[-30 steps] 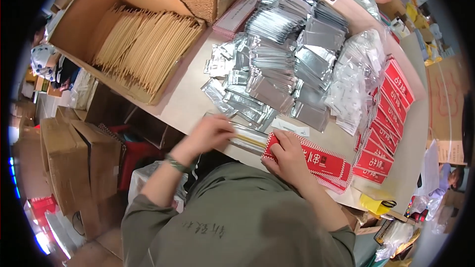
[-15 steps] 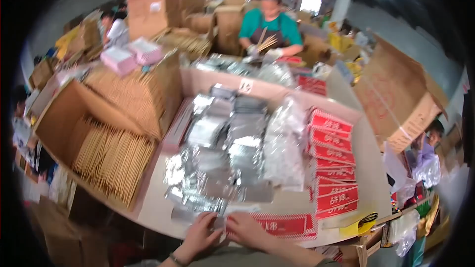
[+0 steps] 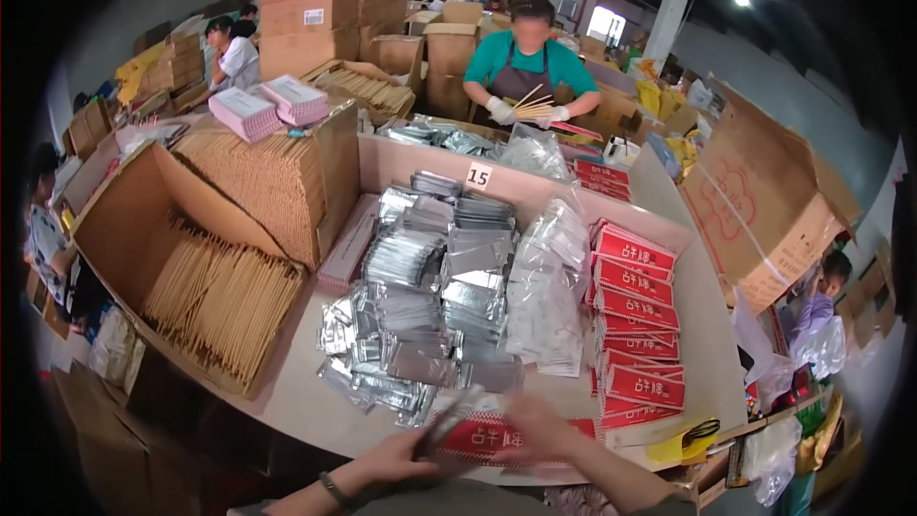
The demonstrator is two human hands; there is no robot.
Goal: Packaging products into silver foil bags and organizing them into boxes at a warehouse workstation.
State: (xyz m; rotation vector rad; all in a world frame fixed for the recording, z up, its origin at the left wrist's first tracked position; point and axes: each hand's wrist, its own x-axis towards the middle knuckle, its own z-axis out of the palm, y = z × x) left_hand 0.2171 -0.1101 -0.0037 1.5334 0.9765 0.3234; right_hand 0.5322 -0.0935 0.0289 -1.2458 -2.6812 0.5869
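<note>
At the near edge of the table, my left hand (image 3: 399, 459) is closed on a flat silver foil packet (image 3: 453, 418), which is tilted and blurred. My right hand (image 3: 543, 432) is to the right of it, smeared by motion, above a red printed paper sleeve (image 3: 489, 439) lying flat before me. Its fingers are too blurred to read. Just beyond my hands lie rows of silver foil packets (image 3: 411, 311). Clear plastic bags (image 3: 549, 296) lie beside them, and a column of overlapping red sleeves (image 3: 638, 308) is at the right.
A cardboard box of thin wooden sticks (image 3: 222, 301) stands at the left, with more bundled sticks (image 3: 250, 177) behind it. A low partition (image 3: 420, 157) crosses the table's back. Beyond it a person in green (image 3: 525, 62) holds sticks. A yellow item (image 3: 683, 444) sits at the right front edge.
My left hand has lifted a foil packet from the near end of the rows. My right hand has moved right, over the red sleeve. The view has shifted slightly.
</note>
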